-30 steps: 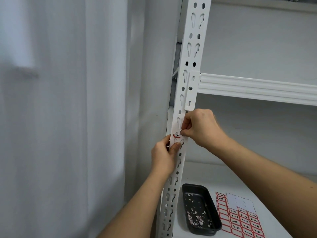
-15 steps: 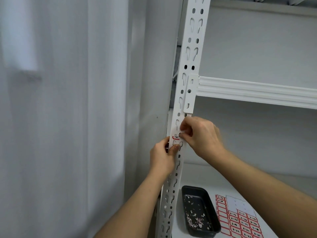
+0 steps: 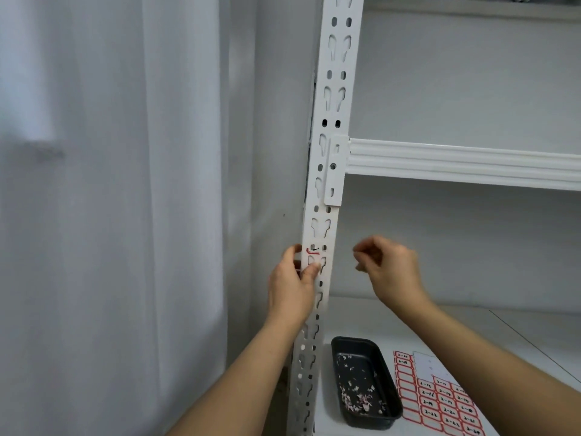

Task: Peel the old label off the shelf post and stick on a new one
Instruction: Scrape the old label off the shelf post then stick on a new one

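The left hand (image 3: 290,286) is bracing the shelf post (image 3: 327,184), its fingers curled round the edge and thumb pressing just below the old label (image 3: 312,252), probably steadying it for peeling; only a red-edged remnant is clinging there; the right hand (image 3: 388,269) is hovering apart, blurred, its fingertips drawn together, whether pinching a scrap I cannot tell; the black tray (image 3: 366,385) of peelings and the new label sheet (image 3: 440,401) are lying below on the shelf, ready within reach.

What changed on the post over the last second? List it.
The right hand left the shelf post and pulled away rightward, fingers pinched together; whether a scrap sits between them is unclear. The left hand kept gripping the post beside the old label, which remains partly stuck. The tray and label sheet stayed put.
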